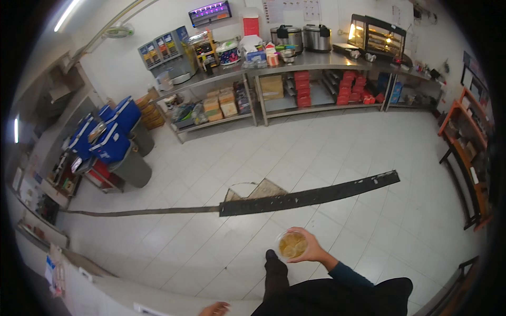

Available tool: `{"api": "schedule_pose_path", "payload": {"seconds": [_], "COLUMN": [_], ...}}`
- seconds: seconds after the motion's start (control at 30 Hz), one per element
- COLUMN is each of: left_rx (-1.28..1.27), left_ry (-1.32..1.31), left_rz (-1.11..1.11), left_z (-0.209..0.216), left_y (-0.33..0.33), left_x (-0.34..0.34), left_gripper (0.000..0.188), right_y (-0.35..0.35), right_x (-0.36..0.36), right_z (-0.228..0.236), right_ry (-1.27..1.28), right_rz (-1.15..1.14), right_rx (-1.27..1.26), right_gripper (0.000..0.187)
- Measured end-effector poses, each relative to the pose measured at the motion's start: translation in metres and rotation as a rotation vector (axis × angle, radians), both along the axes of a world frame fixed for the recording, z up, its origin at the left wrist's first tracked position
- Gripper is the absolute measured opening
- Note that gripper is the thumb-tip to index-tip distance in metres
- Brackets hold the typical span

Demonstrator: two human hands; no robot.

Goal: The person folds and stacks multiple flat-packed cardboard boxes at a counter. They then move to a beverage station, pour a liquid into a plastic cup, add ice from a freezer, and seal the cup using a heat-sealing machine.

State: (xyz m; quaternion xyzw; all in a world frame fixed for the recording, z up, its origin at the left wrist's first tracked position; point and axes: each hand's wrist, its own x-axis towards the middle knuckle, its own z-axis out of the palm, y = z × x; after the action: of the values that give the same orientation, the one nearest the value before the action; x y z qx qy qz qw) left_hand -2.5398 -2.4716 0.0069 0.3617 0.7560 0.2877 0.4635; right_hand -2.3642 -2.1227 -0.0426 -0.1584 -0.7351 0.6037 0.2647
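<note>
In front of my body, my right hand (311, 246) is wrapped around the side of a round clear container (293, 245). Yellow-brown contents show inside it, with paler round pieces that I cannot make out. A dark sleeve covers my right forearm. Down at the lower edge, only part of my left hand (215, 309) comes into view, blurred and cut off by the frame. It is low beside my leg, near a white surface, and how its fingers are held cannot be made out.
A black strip (311, 196) crosses the tiled floor ahead. Grey bins (134, 167) with blue cooler boxes (112, 142) stand at left. Along the back wall runs a steel counter (216, 76) bearing cookers (318, 38) and a lit display case (377, 38). An orange rack (464, 152) stands at right.
</note>
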Motion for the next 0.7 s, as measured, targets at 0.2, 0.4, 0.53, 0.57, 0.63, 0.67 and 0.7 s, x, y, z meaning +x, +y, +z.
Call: {"api": "schedule_pose_path", "payload": {"seconds": [0.2,0.4,0.53,0.57,0.63,0.67,0.7], "left_rx": [0.118,0.428,0.638,0.678,0.785,0.840,0.854], "left_ry": [0.491,0.397,0.276,0.259,0.245,0.247,0.157], "left_rz": [0.309,-0.251,-0.340,-0.314,-0.272,-0.239,-0.219], "left_z": [0.003,-0.018,0.010,0.013,0.023,0.026,0.026], "left_y": [0.084,0.324,0.473,0.507,0.568,0.595,0.617], "left_x": [-0.111,-0.181,-0.192,-0.196,-0.202,-0.206,-0.208], "left_gripper": [0.025,0.026,0.047,0.058,0.074,0.082,0.086], "right_y": [0.071,0.185,0.258,0.278,0.319,0.341,0.360], "right_x": [-0.100,-0.164,-0.198,-0.204,-0.217,-0.225,-0.235], "right_z": [0.014,0.039,0.056,0.059,0.064,0.066,0.068], "right_ry": [0.108,0.135,0.283,0.293,0.301,0.302,0.303], "right_rz": [0.006,-0.276,-0.370,-0.382,-0.370,-0.349,-0.321], "right_rx": [-0.025,0.147,0.036,0.034,0.035,0.027,0.019], "right_gripper": [0.083,0.085,0.086,0.086,0.086,0.086,0.086]}}
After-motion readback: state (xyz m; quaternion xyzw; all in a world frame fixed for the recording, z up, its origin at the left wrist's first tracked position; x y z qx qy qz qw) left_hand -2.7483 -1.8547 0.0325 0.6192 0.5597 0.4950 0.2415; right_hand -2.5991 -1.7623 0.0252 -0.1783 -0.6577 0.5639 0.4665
